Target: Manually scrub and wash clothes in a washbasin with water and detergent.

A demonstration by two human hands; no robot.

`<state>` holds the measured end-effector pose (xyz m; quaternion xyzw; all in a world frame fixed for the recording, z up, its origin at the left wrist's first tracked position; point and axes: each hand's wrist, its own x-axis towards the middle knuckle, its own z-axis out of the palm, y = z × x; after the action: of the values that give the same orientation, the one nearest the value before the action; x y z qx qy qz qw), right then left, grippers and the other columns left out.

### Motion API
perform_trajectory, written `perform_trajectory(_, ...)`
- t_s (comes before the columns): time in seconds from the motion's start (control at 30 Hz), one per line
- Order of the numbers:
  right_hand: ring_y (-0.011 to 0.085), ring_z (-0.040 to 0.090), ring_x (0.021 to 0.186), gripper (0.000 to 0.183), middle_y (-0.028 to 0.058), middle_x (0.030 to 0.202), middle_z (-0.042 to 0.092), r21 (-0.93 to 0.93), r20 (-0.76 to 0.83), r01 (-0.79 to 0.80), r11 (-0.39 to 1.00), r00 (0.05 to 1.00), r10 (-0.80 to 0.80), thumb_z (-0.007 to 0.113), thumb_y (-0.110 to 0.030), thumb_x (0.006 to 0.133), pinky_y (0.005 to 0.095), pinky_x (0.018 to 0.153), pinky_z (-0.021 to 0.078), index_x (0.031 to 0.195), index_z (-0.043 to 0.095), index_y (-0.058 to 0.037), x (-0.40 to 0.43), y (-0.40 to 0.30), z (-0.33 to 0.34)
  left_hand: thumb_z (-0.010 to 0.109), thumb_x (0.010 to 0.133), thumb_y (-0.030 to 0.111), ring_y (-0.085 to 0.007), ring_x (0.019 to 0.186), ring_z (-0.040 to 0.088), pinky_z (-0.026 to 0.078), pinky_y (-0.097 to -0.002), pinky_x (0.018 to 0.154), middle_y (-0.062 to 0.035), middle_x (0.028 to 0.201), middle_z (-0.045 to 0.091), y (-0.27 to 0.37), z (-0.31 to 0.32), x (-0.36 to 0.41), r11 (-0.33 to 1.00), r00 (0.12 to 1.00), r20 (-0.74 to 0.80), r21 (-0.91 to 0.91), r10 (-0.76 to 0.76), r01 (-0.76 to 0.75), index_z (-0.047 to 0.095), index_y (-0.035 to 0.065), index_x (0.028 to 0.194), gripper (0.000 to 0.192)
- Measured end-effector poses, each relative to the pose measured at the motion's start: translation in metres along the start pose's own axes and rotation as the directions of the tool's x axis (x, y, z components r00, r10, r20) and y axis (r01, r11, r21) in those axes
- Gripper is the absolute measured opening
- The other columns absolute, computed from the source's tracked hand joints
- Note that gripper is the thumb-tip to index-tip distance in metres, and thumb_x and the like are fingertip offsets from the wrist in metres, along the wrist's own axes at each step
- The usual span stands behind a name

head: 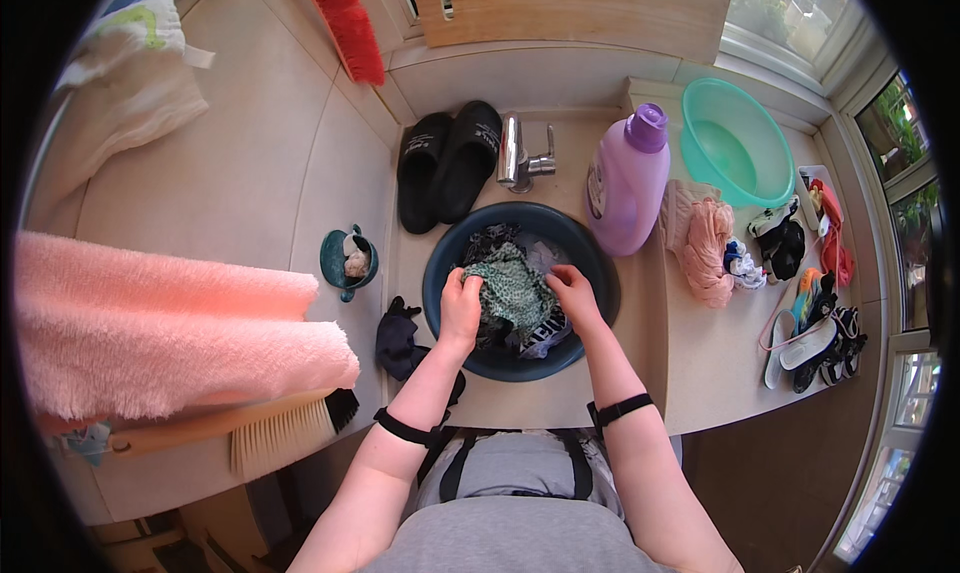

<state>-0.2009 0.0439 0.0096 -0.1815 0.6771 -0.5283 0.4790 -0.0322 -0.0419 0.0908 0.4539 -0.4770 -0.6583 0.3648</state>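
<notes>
A dark blue plastic basin (600,273) stands on the counter in front of me, holding a heap of bunched cloth. On top lies a green and white patterned cloth (514,284). My left hand (460,307) pinches its left edge between thumb and fingers. At the right of the same cloth is my right hand (574,294), fingers bent; whether they grip it, I cannot tell. Beneath and around are a black and white fabric (491,239) and a pale garment with dark lettering (546,337), partly covered.
Behind the basin are black slippers (450,168), a chrome faucet (517,153) and a purple detergent bottle (631,179). To the right are a turquoise basin (739,142), pink cloth (709,250) and shoes (810,344). Leftward are a dark cloth (399,340), a green cup (337,258), a pink towel (180,333) and a brush (285,430).
</notes>
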Motion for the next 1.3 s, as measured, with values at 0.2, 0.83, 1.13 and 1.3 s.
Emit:
perform_trajectory(0.2,0.0317,0.048,0.116,0.058,0.0160,0.132,0.044,-0.708,-0.003,0.199,0.678,0.959,-0.285,0.067,-0.026,0.074,0.0416,0.095,0.0414,0.126,0.048,-0.0103,0.045,0.006,0.006,0.057,0.082,0.022,-0.0338,0.093,0.057,0.043,-0.0383,0.082,-0.0198,0.096,0.060,-0.056,-0.040,0.013,0.801,0.992,-0.129,0.595,0.010,0.069,0.050,-0.0020,0.100,0.030)
perform_trajectory(0.83,0.0244,0.064,0.095,0.040,0.0134,0.102,0.066,-0.987,0.152,0.144,0.066,0.977,0.149,0.064,-0.040,0.077,0.0371,0.077,0.0529,0.098,0.069,-0.0073,0.055,-0.005,0.051,0.076,0.065,0.025,-0.0396,0.137,0.015,0.021,-0.0631,0.103,-0.0108,0.152,0.009,-0.089,-0.036,0.021,0.043,0.920,0.305,0.952,-0.247,-0.304,0.038,0.0260,0.136,0.081)
perform_trajectory(1.13,0.0395,0.053,0.108,0.077,0.0186,0.121,0.052,-0.948,0.175,0.210,0.240,0.971,-0.161,0.080,-0.025,0.060,0.0435,0.085,0.0492,0.123,0.039,-0.0082,0.083,0.022,0.051,0.057,0.076,0.006,-0.0315,0.134,0.024,0.023,-0.0611,0.103,-0.0029,0.137,0.040,-0.117,-0.035,0.020,0.035,0.869,0.488,0.873,-0.088,-0.487,0.059,0.0155,0.097,0.023)
perform_trajectory(1.3,0.0337,0.056,0.109,0.077,0.0196,0.120,0.057,-0.768,0.019,-0.113,0.631,0.980,0.200,0.076,-0.033,0.062,0.0400,0.093,0.0450,0.126,0.045,-0.0050,0.071,0.038,0.025,0.058,0.065,0.000,-0.0258,0.108,0.048,0.043,-0.0438,0.081,0.0001,0.108,0.056,-0.109,-0.054,0.021,0.296,0.968,0.224,0.922,0.117,-0.249,0.057,0.0129,0.075,0.017)
